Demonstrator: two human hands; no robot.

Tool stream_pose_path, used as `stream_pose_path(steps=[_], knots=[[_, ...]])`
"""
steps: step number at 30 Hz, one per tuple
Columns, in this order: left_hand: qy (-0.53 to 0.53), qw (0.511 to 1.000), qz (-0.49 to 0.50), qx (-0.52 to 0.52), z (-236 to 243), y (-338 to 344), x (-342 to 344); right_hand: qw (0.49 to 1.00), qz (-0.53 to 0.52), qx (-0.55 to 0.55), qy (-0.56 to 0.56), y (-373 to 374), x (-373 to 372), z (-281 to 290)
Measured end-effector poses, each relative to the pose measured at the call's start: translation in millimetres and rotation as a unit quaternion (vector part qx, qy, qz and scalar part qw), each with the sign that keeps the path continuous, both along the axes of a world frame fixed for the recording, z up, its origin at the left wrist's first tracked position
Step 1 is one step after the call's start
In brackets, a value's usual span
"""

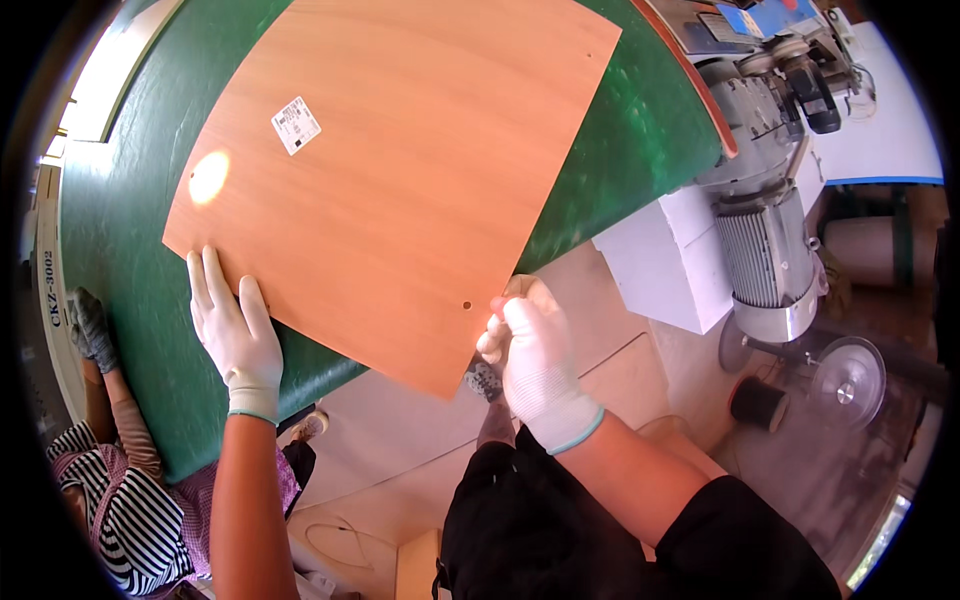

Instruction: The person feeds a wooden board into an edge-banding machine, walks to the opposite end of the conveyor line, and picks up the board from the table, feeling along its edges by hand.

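A large wood-grain panel (400,170) lies on the green tabletop (640,140), its near corner sticking out past the table edge. It carries a white printed label (297,125) and a small round hole (467,305) near the right edge. My left hand (235,335), in a white glove, rests with fingers stretched out on the panel's near left edge. At the right edge, beside the hole, my right hand (530,345) is closed in a pinch, also in a white glove. Whatever sits between its fingertips is too small to make out.
Right of the table stand a grey electric motor (765,250), a white box (668,255) and a clear-rimmed wheel (845,385). At left, a co-worker in a striped top (130,510) has a grey-gloved hand (92,325) by the table edge.
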State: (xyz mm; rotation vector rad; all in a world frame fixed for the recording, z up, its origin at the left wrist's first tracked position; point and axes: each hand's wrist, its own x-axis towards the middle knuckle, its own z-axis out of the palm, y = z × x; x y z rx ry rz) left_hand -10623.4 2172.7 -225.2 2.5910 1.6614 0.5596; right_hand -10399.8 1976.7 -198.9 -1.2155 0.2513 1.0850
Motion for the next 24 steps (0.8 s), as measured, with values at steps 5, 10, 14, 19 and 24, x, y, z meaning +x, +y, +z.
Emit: stream_pose_path(steps=[5,10,14,19,24], knots=[[-0.008,1.0,-0.005,0.007,0,2,5,0.999,0.021,0.025,-0.015,-23,-39,2],[-0.008,1.0,-0.004,0.003,0,3,1,0.999,0.038,0.02,0.034,-33,-60,0],[-0.005,1.0,-0.004,0.005,-1,3,2,0.999,0.021,0.029,-0.025,-14,-25,-4],[-0.008,1.0,-0.006,0.009,7,0,10,0.994,-0.006,0.03,-0.109,13,35,4],[0.017,0.999,0.029,-0.035,16,-8,2,0.933,0.177,-0.017,-0.313,-12,18,-14]])
